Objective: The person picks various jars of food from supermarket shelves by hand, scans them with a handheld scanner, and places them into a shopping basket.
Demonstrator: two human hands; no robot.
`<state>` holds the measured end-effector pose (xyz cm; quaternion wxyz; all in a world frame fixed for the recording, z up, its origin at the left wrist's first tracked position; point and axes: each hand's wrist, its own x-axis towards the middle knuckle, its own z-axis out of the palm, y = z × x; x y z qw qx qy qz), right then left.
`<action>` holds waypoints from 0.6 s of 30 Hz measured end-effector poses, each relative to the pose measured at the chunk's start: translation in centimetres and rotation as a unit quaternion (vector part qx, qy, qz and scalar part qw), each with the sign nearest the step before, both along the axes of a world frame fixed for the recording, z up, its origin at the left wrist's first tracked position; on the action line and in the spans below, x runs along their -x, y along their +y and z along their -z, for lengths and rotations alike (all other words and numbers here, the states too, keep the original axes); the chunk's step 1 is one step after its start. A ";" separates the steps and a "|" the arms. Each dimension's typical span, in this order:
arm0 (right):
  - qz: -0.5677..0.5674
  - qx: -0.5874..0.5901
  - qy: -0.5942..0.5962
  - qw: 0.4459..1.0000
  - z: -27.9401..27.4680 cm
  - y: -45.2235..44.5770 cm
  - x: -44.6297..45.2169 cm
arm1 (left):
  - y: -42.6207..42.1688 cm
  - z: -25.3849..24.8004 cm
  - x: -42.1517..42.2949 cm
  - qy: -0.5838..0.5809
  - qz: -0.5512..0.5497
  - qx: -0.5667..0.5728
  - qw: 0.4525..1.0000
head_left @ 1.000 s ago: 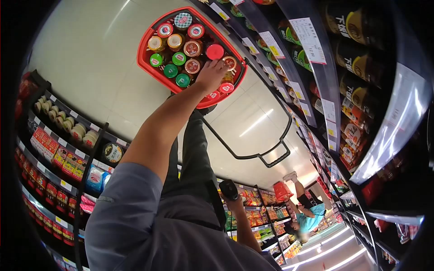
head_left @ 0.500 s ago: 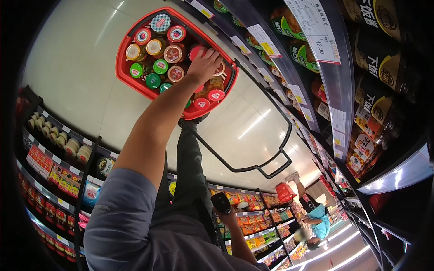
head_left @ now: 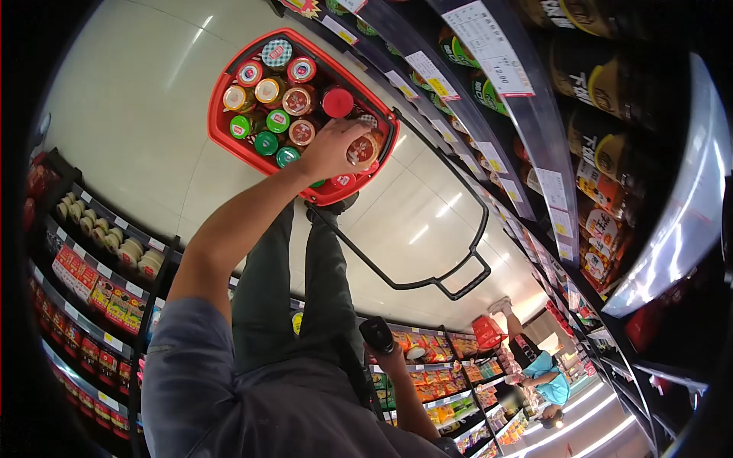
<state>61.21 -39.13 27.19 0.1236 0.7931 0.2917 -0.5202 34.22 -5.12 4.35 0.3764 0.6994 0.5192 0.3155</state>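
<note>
My left hand (head_left: 332, 149) reaches into a red shopping basket (head_left: 217, 107), its fingers closed around a jar (head_left: 363, 150) with a copper-coloured lid. This jar is at the basket's near right end, above other jars there. Beside my fingers stands a jar with a plain red lid (head_left: 337, 101). Several more jars fill the basket, with green lids (head_left: 278, 120), copper lids (head_left: 298, 100) and a checked lid (head_left: 276, 53). Lower down, near my right leg, my right hand (head_left: 393, 359) grips a black handheld device (head_left: 376, 334); its exact kind is unclear.
Shelves with price labels (head_left: 489, 46) and packaged food run along the right. More shelves (head_left: 107, 282) stand at the left and behind me. The basket's long black handle (head_left: 458, 286) extends over the tiled floor (head_left: 137, 114). A person in a turquoise top (head_left: 551, 378) is farther down the aisle, near a red basket (head_left: 487, 332).
My left hand has moved from the plain red-lidded jar, now uncovered, to the copper-lidded jar, which it has taken hold of and tilted. My right hand still holds the black device.
</note>
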 end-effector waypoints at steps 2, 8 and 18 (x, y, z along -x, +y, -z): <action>-0.055 -0.027 -0.016 0.998 -1.6 2.8 1.0 | -1.2 -4.5 1.0 -0.089 -0.028 0.074 0.993; -0.087 -0.154 -0.058 0.983 -6.1 5.3 2.1 | -4.8 -19.4 6.0 -0.335 -0.037 0.241 0.910; -0.019 -0.246 0.059 0.967 -17.3 13.3 7.5 | -6.7 -30.2 9.2 -0.554 0.007 0.296 0.778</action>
